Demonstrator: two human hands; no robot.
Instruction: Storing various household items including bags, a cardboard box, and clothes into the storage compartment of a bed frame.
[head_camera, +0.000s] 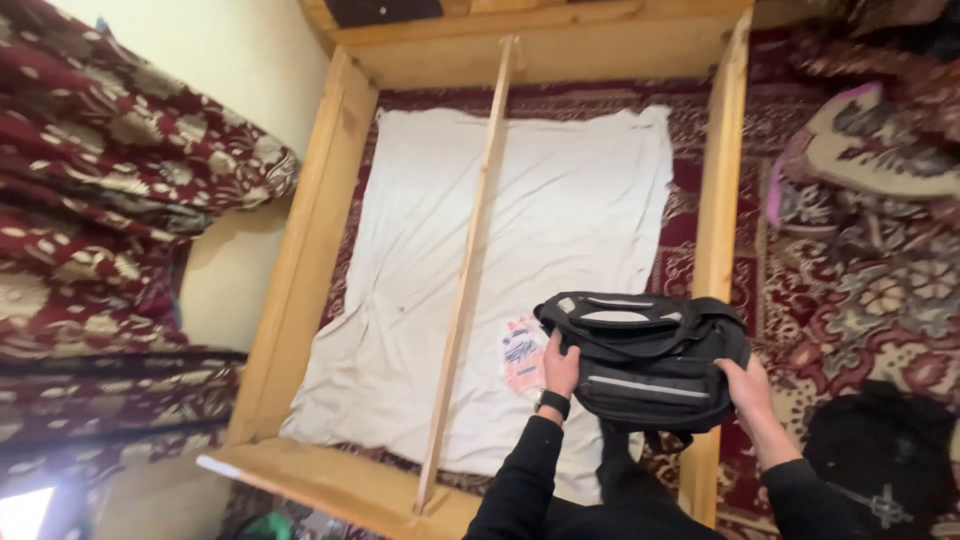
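Observation:
I hold a black bag (645, 355) with grey stripes in both hands, over the right side rail of a bare wooden bed frame (310, 250). My left hand (560, 368) grips the bag's left end; a dark watch sits on that wrist. My right hand (748, 390) grips its right end. A small pink and white packet (522, 355) lies just left of the bag on a white cloth (420, 250) spread on the floor inside the frame. Both sleeves are black.
A thin wooden slat (468, 270) runs down the frame's middle. Red patterned carpet (850, 320) covers the floor to the right, with a cushion (880, 150) and a dark bundle (885, 450). Folded red floral bedding (100, 180) is piled by the wall at left.

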